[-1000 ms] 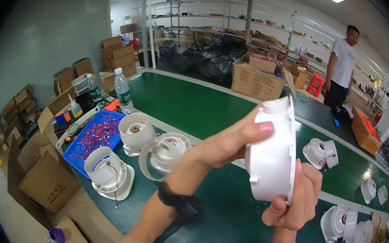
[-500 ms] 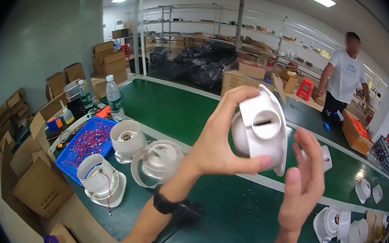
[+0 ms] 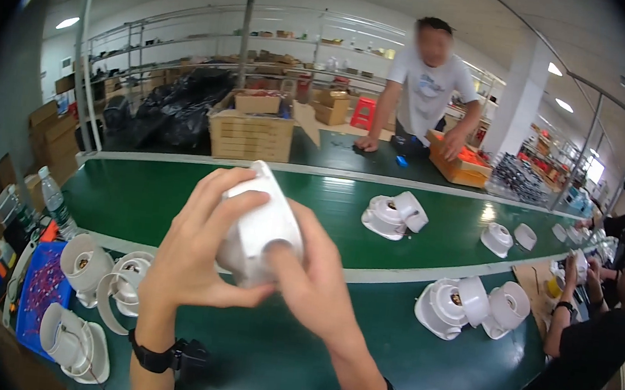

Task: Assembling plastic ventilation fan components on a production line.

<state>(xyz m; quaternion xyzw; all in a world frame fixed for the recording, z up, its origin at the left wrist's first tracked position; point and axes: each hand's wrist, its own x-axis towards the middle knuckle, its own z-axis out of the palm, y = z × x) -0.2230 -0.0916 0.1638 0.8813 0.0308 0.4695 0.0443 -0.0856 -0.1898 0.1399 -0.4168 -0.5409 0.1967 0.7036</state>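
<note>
Above the near green work surface I hold a white plastic housing [image 3: 266,217], tilted, with a round opening low on its side. My left hand [image 3: 197,240] is closed round its left side, fingers over the top and thumb underneath. My right hand [image 3: 316,283] grips the right side, one digit at the round opening, maybe inside it; the tip is hidden. Nearest on the left stand similar white housings: one upright [image 3: 82,266], one with a ring-shaped collar [image 3: 119,293], and one with thin wires hanging out [image 3: 76,345].
A blue tray [image 3: 31,318] of red-purple wires and water bottles [image 3: 53,198] stand left. White housings [image 3: 453,305] sit right; others [image 3: 394,213] lie on the green conveyor [image 3: 268,183]. Across it a person [image 3: 430,85] leans by an orange-filled box [image 3: 459,165]. Co-workers [image 3: 585,353] work far right.
My view has swung right. My right hand, apart before, now grips the housing at its opening. The housing has been turned and lowered. The person across has come to the table, leaning over the box.
</note>
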